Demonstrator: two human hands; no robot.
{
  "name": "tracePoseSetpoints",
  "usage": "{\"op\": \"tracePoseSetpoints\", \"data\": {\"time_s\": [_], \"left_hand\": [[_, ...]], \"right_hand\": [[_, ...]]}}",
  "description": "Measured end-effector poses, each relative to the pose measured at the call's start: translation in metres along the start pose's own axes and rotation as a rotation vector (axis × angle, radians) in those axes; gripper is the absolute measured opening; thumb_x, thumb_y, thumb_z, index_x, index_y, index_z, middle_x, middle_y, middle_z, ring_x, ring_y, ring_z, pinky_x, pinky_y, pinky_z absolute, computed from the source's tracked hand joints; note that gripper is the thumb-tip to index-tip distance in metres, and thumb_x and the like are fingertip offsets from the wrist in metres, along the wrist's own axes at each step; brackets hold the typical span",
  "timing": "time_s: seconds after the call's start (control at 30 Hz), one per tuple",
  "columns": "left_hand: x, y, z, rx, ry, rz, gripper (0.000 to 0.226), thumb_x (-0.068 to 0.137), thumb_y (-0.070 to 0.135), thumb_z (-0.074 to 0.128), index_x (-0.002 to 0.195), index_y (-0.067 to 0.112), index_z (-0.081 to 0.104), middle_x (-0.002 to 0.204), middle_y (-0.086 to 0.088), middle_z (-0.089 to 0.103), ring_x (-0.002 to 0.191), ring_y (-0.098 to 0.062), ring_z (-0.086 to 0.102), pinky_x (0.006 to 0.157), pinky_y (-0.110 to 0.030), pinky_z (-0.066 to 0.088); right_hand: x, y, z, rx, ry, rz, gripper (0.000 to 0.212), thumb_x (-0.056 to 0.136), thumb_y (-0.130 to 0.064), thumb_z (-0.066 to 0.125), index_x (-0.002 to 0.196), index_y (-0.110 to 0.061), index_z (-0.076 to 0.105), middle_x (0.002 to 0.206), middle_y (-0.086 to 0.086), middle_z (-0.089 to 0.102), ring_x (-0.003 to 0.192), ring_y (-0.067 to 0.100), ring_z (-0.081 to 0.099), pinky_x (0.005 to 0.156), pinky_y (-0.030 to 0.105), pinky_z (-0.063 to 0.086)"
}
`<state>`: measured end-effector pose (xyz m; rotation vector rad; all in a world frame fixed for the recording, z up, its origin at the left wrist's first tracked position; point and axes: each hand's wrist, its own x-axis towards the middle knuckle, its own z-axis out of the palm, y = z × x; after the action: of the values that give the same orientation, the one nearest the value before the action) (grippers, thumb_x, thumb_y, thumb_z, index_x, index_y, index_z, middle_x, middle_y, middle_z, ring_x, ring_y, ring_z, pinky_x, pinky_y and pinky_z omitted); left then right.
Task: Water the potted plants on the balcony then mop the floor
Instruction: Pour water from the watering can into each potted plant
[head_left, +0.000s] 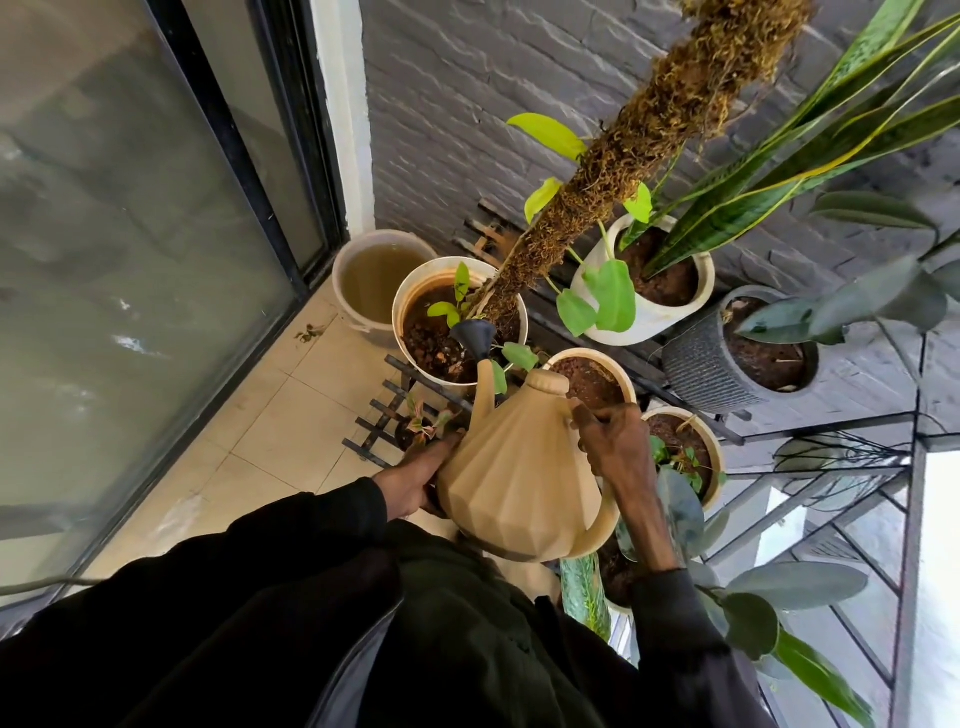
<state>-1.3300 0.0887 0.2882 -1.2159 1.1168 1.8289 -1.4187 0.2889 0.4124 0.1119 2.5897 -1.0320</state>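
Can between my hands, pots on the rack ahead.

I held the can (519, 467) before me, my left hand (415, 483) against its left side, my right hand (618, 447) round the handle on its right. The spout (475, 338) reached over the pole pot (402, 306), from whose soil the pole (623, 156) rose. A bucket (358, 322) stood on the floor left of that pot, in the corner between the door (130, 260) at my left and the wall (441, 130) behind. Right of the pole pot sat the snake-plant pot (660, 322), then a third pot (696, 369); two nearer pots (719, 452) sat behind and right of the can, all on the rack (379, 415).
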Motion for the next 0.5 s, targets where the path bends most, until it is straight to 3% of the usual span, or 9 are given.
{"op": "tracePoseSetpoints", "data": {"time_s": [0.1,0.17,0.27,0.47,0.5], "left_hand": [[-0.002,0.0,0.002,0.009,0.01,-0.02,0.072,0.091,0.062,0.062,0.147,0.023,0.04,0.106,-0.008,0.054,0.122,-0.041,0.051,0.079,-0.055,0.046],[-0.003,-0.001,0.002,0.029,-0.003,-0.029,0.073,0.092,0.064,0.059,0.149,0.023,0.039,0.117,-0.012,0.054,0.122,-0.042,0.051,0.074,-0.053,0.046],[-0.004,-0.001,0.002,0.033,0.001,-0.02,0.071,0.092,0.064,0.058,0.148,0.024,0.04,0.108,-0.006,0.056,0.103,-0.037,0.057,0.061,-0.048,0.048],[0.002,-0.002,0.001,0.012,0.04,-0.02,0.072,0.092,0.061,0.062,0.148,0.022,0.041,0.11,-0.007,0.056,0.109,-0.039,0.056,0.073,-0.053,0.046],[0.003,-0.002,0.001,0.008,0.047,-0.017,0.071,0.093,0.06,0.062,0.149,0.021,0.041,0.115,-0.008,0.055,0.118,-0.041,0.054,0.08,-0.055,0.046]], "right_hand": [[0.0,0.002,0.0,-0.006,0.005,-0.002,0.046,0.108,-0.022,0.065,0.091,0.021,0.071,0.082,0.042,0.069,0.055,0.027,0.048,0.056,0.041,0.042],[-0.001,0.004,0.0,-0.001,0.011,0.002,0.045,0.108,-0.021,0.065,0.092,0.021,0.071,0.083,0.043,0.069,0.056,0.027,0.049,0.056,0.041,0.043],[-0.004,0.008,0.002,0.02,0.026,0.001,0.044,0.108,-0.023,0.065,0.091,0.017,0.073,0.082,0.043,0.068,0.057,0.026,0.048,0.056,0.04,0.041],[-0.011,0.016,0.005,0.039,0.038,-0.029,0.048,0.108,-0.019,0.064,0.085,0.022,0.069,0.069,0.041,0.063,0.052,0.025,0.045,0.054,0.037,0.037],[-0.012,0.018,0.007,0.032,0.036,-0.013,0.048,0.109,-0.02,0.063,0.086,0.021,0.069,0.064,0.036,0.062,0.052,0.024,0.044,0.054,0.036,0.037]]}}
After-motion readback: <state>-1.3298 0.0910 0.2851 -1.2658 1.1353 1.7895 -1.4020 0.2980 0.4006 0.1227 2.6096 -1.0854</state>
